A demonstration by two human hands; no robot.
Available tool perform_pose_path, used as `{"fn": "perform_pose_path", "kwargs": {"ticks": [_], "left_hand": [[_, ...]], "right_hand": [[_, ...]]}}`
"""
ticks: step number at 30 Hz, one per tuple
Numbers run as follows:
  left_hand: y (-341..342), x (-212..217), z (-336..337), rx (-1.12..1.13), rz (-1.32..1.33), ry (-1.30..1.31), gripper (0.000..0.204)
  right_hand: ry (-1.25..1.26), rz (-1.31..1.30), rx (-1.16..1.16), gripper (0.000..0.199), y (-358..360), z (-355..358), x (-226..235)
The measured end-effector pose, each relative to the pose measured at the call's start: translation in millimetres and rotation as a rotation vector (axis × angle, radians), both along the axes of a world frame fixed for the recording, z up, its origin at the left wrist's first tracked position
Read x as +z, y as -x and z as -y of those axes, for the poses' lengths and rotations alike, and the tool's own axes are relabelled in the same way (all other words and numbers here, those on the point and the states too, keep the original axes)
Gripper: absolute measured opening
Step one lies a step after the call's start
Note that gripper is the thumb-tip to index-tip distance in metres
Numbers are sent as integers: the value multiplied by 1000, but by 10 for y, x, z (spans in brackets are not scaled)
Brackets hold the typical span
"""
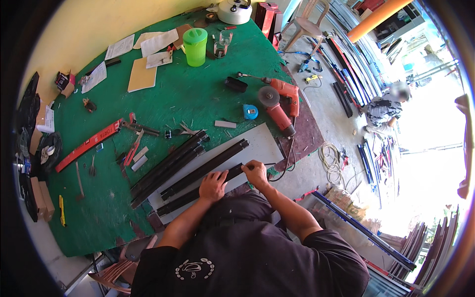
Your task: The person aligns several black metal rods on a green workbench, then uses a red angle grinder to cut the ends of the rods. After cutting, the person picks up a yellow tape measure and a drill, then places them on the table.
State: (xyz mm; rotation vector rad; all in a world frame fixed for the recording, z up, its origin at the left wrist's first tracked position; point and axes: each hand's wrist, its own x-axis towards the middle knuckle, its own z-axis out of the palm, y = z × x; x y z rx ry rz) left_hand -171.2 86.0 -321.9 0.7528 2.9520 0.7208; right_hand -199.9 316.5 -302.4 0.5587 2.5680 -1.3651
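Nearest, at the desk's (163,94) near edge: left hand (213,185) pressed flat, fingers together, on a long black metal profile bar (198,190) lying aslant across a pale grey sheet (262,143). Just beside it, right hand (256,172) curled at the same bar's far end, fingers pinching a thin dark pencil-like tool (269,164) against it. Beyond the hands, two more black bars (205,169) on the sheet, then a bundle of black profiles (168,168) partly on the green felt cover. Further toward the left edge, red spirit level (89,144), pliers and small hand tools (136,143) scattered near it. Toward the right edge, blue tape measure (250,112), orange angle grinder (277,106) and orange drill (284,89) close together. At the far edge, green plastic lidded jug (195,46), papers (148,49), white kettle (234,11). Off the desk, on the concrete floor, another person (383,111) crouched among long metal profiles.
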Motion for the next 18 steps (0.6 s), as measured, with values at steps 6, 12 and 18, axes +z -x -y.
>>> {"fn": "perform_pose_path", "kwargs": {"ticks": [6,12,18], "left_hand": [[21,-28,5,-19,29,20,55],[22,-70,0,-23,8,31,55],[18,-140,7,-22,19,17,56]], "right_hand": [[-207,-169,380,15,95,384,-3],[-520,-169,541,15,182,217,135],[-537,-305,985,12,70,304,90]]}}
